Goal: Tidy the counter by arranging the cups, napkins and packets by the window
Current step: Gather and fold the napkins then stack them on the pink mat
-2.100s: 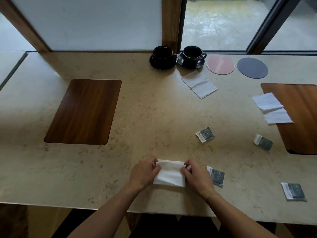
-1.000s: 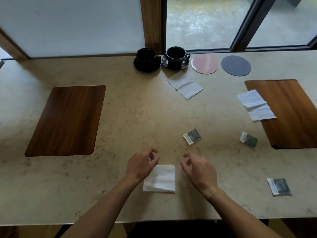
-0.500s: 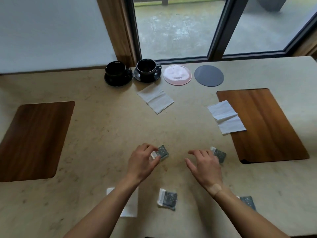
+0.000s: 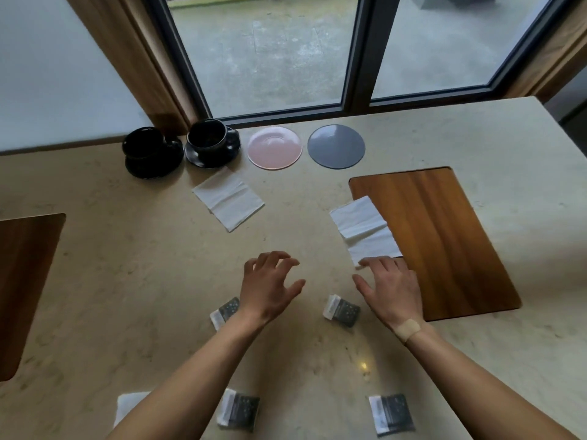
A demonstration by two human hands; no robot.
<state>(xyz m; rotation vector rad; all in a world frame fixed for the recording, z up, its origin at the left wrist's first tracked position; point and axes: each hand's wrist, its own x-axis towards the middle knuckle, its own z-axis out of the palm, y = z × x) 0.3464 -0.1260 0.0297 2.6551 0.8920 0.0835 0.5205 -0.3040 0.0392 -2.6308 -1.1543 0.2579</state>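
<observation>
My left hand (image 4: 270, 287) hovers over the stone counter with fingers spread and holds nothing. My right hand (image 4: 389, 289) reaches forward, its fingertips at the near corner of a white napkin (image 4: 365, 231) that overlaps the right wooden inlay (image 4: 444, 236). A second napkin (image 4: 228, 198) lies near two black cups on saucers (image 4: 152, 152) (image 4: 211, 142) by the window. Several grey packets lie near me: one under my left wrist (image 4: 224, 312), one between my hands (image 4: 341, 311), two nearer (image 4: 238, 411) (image 4: 392, 414). A folded napkin (image 4: 128, 404) shows beside my left forearm.
A pink coaster (image 4: 274, 147) and a grey coaster (image 4: 336, 146) lie by the window frame (image 4: 355, 103). Another wooden inlay (image 4: 22, 287) sits at the left. The counter's right end (image 4: 565, 154) meets a wooden post.
My hands let go of the folded napkin and moved forward past the packets. My view shifted forward and right. My right hand now reaches the napkin on the right inlay.
</observation>
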